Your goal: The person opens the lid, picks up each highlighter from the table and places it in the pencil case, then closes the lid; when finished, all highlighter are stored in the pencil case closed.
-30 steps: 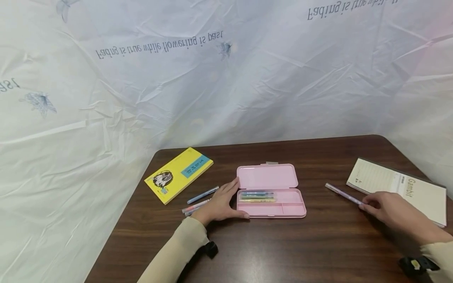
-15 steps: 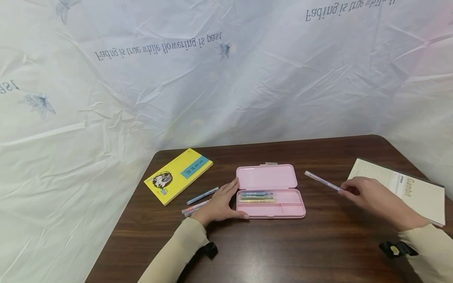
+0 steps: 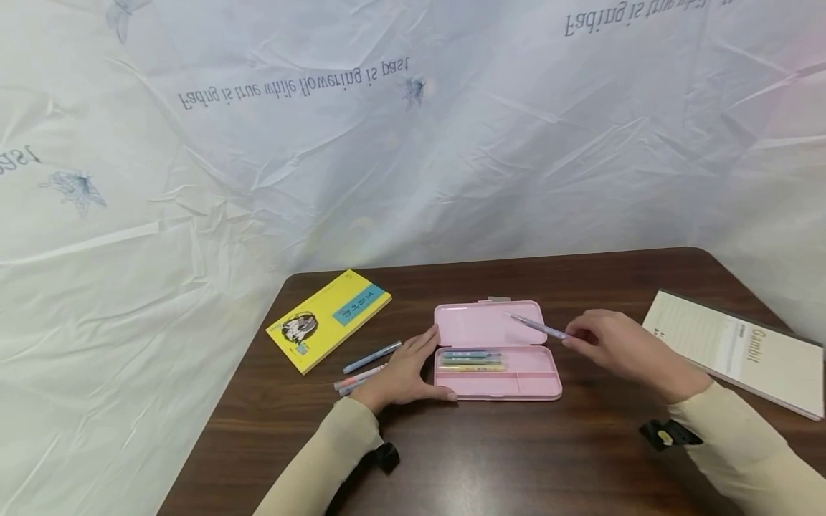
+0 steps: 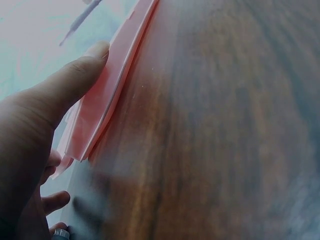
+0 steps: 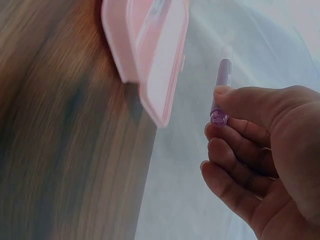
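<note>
Pinches purple pen [image 3: 540, 327] with right hand [image 3: 616, 347], at two o'clock from centre of opened pink pencil case [image 3: 477, 384]. Rests left hand [image 3: 403, 373], extended and uncurled, against pencil case at nine o'clock.

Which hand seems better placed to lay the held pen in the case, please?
Probably the right hand: it pinches the pen near the open case, while the left hand rests against it.
</note>
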A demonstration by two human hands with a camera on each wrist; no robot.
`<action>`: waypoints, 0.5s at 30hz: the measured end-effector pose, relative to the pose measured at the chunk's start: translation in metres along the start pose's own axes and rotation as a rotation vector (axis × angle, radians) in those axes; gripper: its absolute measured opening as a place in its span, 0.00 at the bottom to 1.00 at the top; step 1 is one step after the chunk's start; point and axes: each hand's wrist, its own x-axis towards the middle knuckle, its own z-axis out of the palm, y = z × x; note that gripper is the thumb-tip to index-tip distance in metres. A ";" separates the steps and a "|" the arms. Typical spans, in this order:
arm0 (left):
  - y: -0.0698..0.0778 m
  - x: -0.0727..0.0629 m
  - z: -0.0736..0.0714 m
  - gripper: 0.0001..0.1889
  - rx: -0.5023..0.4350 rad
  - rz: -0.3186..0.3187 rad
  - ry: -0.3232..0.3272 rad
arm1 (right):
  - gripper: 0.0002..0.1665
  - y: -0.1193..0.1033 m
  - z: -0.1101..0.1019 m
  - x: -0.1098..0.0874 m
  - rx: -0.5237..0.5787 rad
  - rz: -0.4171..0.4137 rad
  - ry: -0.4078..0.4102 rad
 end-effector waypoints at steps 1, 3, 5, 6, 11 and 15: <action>0.000 0.000 0.000 0.64 0.004 0.000 -0.002 | 0.03 -0.002 0.001 0.002 0.000 -0.007 -0.004; 0.001 0.001 0.000 0.64 0.008 0.001 -0.004 | 0.03 -0.007 0.004 0.007 0.002 -0.031 -0.003; 0.001 0.001 0.000 0.64 0.010 -0.001 -0.005 | 0.02 -0.011 0.007 0.012 0.009 -0.060 -0.001; 0.001 0.001 -0.001 0.64 0.011 -0.003 -0.006 | 0.02 -0.013 0.008 0.014 0.014 -0.069 -0.005; 0.001 0.000 -0.002 0.64 -0.001 -0.003 -0.004 | 0.02 -0.024 0.017 0.025 0.035 -0.135 -0.025; 0.000 0.000 0.000 0.64 -0.001 -0.001 -0.006 | 0.02 -0.032 0.025 0.031 0.042 -0.187 -0.028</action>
